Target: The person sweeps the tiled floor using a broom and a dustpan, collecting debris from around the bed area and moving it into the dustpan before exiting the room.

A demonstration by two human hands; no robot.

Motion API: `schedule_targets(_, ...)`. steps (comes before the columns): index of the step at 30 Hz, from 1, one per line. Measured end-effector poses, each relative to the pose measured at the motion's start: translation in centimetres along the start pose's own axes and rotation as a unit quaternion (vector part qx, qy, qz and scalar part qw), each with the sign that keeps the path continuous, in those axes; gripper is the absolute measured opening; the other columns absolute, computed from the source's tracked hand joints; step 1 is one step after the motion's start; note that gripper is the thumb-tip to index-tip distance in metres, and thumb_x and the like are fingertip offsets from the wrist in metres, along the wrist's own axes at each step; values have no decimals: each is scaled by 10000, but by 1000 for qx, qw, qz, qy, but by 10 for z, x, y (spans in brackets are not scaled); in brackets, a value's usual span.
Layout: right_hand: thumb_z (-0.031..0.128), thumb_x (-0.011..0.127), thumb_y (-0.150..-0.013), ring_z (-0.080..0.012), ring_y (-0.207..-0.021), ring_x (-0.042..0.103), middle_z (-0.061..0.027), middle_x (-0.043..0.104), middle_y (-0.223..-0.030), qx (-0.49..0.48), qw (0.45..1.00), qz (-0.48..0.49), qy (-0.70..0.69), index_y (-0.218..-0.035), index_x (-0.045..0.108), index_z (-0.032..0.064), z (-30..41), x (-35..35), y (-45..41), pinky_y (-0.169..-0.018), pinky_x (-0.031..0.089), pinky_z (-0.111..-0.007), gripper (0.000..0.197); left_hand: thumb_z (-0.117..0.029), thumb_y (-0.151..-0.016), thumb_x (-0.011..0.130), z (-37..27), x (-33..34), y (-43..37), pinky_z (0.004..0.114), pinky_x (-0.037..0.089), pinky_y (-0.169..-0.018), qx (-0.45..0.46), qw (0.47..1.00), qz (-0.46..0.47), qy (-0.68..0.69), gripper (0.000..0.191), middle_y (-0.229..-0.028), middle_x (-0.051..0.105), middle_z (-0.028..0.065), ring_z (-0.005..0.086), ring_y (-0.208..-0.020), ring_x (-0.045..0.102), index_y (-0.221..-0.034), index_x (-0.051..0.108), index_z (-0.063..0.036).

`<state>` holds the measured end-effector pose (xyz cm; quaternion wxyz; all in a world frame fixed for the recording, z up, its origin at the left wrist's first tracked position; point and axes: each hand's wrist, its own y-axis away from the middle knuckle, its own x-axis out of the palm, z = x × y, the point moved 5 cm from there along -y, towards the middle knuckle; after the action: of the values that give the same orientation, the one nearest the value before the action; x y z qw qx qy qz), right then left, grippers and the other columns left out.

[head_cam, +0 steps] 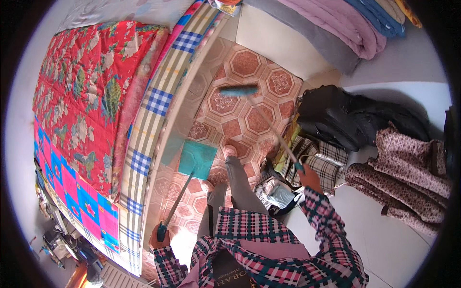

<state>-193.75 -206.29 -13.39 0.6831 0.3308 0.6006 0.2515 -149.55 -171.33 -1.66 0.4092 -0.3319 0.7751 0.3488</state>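
My left hand (158,237) is closed around the handle of a long-handled teal dustpan (196,156). The pan rests low by the floor, beside the bed's side and near my feet. In my right hand (310,180) is the upper handle of a broom (277,135). Its teal head with dark bristles (239,90) is on the patterned floor (252,108) ahead of my feet, slightly blurred. Broom head and dustpan are apart. No debris can be made out on the floor.
On the left stands a bed with a red floral quilt (90,97) and a checked sheet (149,118). Plaid bags (320,162), a black bag (335,115) and patterned clothing (403,180) line the right. Folded blankets (345,25) lie at the far end.
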Motion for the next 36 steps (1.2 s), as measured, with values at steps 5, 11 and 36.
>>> schedule_targets(5, 339, 325, -778, -322, -713, 500, -199, 512, -769, 70, 984, -38, -158, -971, 424, 9, -27, 21, -124, -598, 389, -407, 395, -85, -514, 651, -15, -3, -7, 289, 446, -645, 6, 1000, 16, 14, 424, -811, 564, 105, 194, -717, 559, -919, 523, -82)
schedule_targets(11, 336, 295, -787, -333, -717, 491, -216, 504, -766, 110, 977, -67, -168, -834, 483, -23, 21, 104, -56, -611, 386, -408, 408, -50, -548, 630, 19, -24, 9, 276, 440, -663, 83, 997, 7, -4, 347, -781, 571, 118, 184, -726, 560, -885, 546, -42)
schedule_targets(36, 329, 384, -764, -244, -623, 506, -148, 509, -717, 143, 976, -60, -155, -772, 473, 0, -93, 318, 120, -540, 406, -354, 342, -61, -576, 622, 174, -57, 81, 262, 443, -657, 122, 992, -3, 26, 368, -805, 568, 105, 159, -715, 555, -929, 520, -62)
